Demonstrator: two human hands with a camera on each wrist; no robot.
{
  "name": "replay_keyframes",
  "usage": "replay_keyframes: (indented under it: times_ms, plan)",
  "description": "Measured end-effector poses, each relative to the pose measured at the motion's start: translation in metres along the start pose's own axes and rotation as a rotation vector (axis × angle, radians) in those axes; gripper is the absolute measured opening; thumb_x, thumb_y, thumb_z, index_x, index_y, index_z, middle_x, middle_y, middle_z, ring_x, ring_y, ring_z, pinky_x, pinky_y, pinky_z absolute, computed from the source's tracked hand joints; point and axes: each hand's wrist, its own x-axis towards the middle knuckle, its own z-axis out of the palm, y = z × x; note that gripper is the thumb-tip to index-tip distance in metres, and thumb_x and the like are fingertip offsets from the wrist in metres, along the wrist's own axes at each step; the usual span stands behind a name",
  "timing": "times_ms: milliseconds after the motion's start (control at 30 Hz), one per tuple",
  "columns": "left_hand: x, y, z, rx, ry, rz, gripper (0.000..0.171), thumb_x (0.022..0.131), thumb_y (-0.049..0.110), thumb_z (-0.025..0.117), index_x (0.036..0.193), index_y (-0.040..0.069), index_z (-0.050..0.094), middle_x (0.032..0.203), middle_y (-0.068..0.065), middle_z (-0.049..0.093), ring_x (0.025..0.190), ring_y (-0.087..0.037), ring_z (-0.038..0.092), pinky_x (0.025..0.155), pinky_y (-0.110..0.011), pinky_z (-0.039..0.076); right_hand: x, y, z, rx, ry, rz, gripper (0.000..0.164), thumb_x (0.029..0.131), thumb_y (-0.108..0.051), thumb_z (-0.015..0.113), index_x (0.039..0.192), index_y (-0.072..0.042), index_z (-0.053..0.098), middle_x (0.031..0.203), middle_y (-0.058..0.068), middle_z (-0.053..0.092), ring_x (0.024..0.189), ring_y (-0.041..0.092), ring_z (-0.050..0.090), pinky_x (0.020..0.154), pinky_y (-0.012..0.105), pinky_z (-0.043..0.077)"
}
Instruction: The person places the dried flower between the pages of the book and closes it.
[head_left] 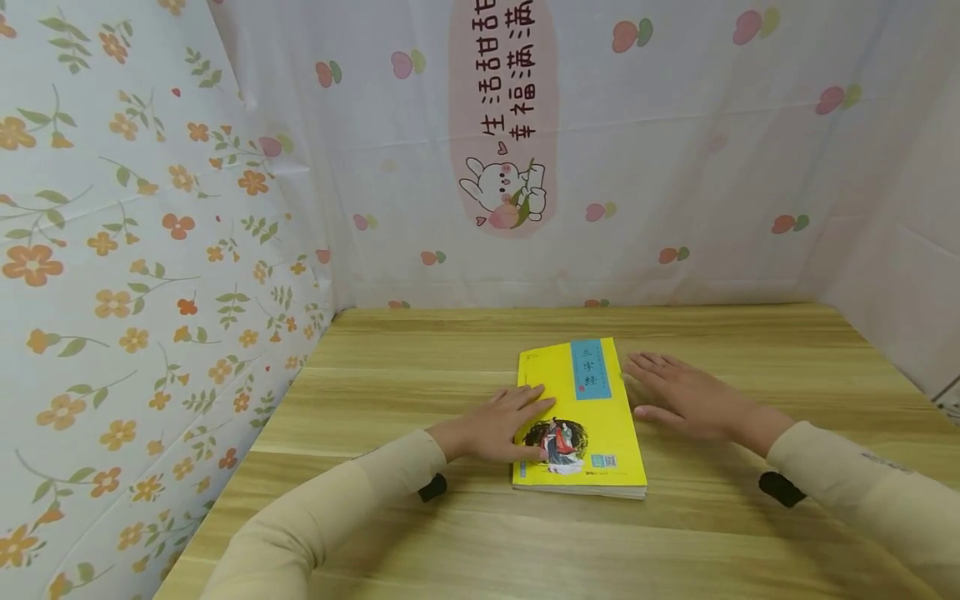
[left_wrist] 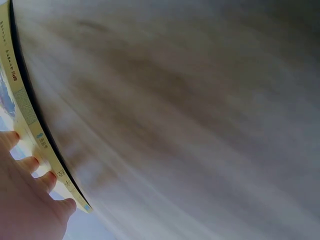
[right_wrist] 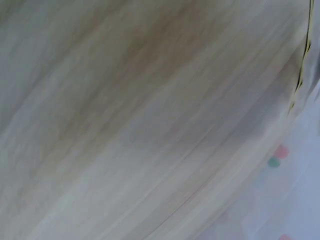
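A closed yellow paperback book (head_left: 600,437) lies flat on the wooden table, with a blue title panel and a drawing of robed figures on its cover. My left hand (head_left: 498,425) rests on its left side, fingers spread across the cover. In the left wrist view, the fingers of that left hand (left_wrist: 25,200) reach over the book's spine (left_wrist: 31,112). Just beyond the book's right edge, my right hand (head_left: 693,396) is stretched out low over the table with nothing in it. The right wrist view shows a thin edge of the book (right_wrist: 303,65) but not the hand.
The wooden table (head_left: 390,375) runs back to a white fabric backdrop (head_left: 645,150) with a rabbit print and lettering. A flower-patterned sheet (head_left: 142,292) hangs along the left side, and pale fabric (head_left: 900,225) closes off the right.
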Motion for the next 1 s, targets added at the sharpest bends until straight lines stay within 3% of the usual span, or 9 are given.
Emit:
replay_keyframes:
  times_ms: [133,400,1000]
  plan:
    - [0.000,0.001,0.000,0.024,-0.011,0.001,0.084,0.093,0.068,0.042,0.158,0.024,0.013,0.162,-0.003,0.005,0.147,-0.023,0.007,0.115,-0.048,0.009,-0.002,-0.016,0.004,0.014,-0.038,-0.044,0.081,0.093,-0.062,0.050,0.154,-0.013,0.030,0.158,0.010,0.025,0.143,0.034,0.022,0.109,0.054,0.025]
    - [0.001,0.002,0.000,0.061,-0.035,0.000,0.083,0.093,0.069,0.038,0.158,0.024,0.011,0.163,-0.003,0.003,0.147,-0.024,0.006,0.115,-0.048,0.008,-0.011,-0.036,0.024,0.006,-0.050,-0.177,0.079,0.092,-0.066,0.046,0.154,-0.019,0.032,0.160,0.006,0.022,0.143,0.033,0.024,0.105,0.053,0.032]
    - [-0.001,0.003,-0.004,0.162,-0.038,0.029,0.085,0.093,0.069,0.037,0.158,0.021,0.010,0.162,-0.006,0.006,0.147,-0.026,0.010,0.115,-0.049,0.010,-0.010,-0.034,0.031,0.012,-0.078,-0.215,0.080,0.092,-0.066,0.044,0.153,-0.016,0.033,0.160,0.006,0.021,0.143,0.033,0.023,0.108,0.052,0.029]
